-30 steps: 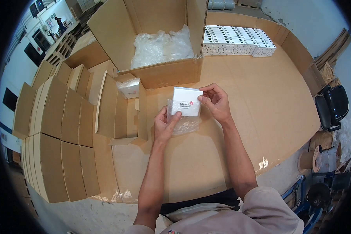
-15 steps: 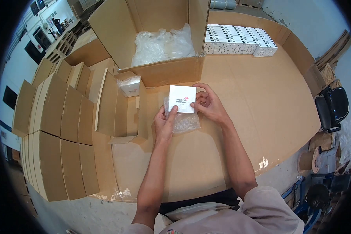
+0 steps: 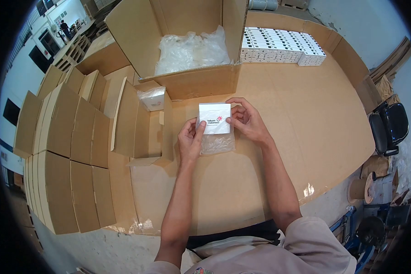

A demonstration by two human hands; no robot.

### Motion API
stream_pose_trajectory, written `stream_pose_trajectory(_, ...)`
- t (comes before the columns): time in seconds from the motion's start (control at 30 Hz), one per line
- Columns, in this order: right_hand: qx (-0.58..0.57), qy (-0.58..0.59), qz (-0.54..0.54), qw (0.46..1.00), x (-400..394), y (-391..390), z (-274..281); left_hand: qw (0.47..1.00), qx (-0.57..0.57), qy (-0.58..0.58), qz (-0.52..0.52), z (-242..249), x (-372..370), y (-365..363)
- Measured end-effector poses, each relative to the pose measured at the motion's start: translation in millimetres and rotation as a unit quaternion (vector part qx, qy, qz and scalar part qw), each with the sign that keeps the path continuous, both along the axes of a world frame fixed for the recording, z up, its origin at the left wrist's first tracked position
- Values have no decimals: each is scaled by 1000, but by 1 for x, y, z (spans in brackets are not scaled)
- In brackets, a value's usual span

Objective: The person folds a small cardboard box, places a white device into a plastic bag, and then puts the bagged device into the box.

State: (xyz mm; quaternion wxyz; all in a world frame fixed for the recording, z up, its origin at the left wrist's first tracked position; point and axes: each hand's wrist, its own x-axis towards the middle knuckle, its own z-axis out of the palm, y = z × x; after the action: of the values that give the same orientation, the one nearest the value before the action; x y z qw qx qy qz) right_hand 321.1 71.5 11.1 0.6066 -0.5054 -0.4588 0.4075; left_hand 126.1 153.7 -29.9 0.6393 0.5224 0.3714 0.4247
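A small white box (image 3: 214, 119) with a red logo is held between both hands above the cardboard-covered table. My left hand (image 3: 190, 139) grips its left side, thumb on the front face. My right hand (image 3: 250, 123) pinches its right edge with thumb and fingers. A clear plastic bag (image 3: 218, 143) hangs around the box's lower part and below it; how far up it reaches is hard to see. To the left, an open carton (image 3: 149, 132) contains another white box (image 3: 155, 101) in plastic.
A large open carton (image 3: 192, 84) with clear plastic bags (image 3: 192, 52) stands behind the hands. White boxes (image 3: 278, 45) are stacked in rows at the back right. Brown cartons (image 3: 61, 123) line the left side. A black chair (image 3: 389, 128) is beyond the table's right edge.
The white box has moved slightly down relative to the plastic bag, and its logo now sits a little lower. Both hands remain on it, with my left hand slightly shifted.
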Motion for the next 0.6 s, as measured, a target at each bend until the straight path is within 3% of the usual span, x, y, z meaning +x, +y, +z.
stream_pose_trajectory(0.6, 8, -37, -22, 999, 4, 1, -9, 998, 13, -68, -9, 4, -1, 1)
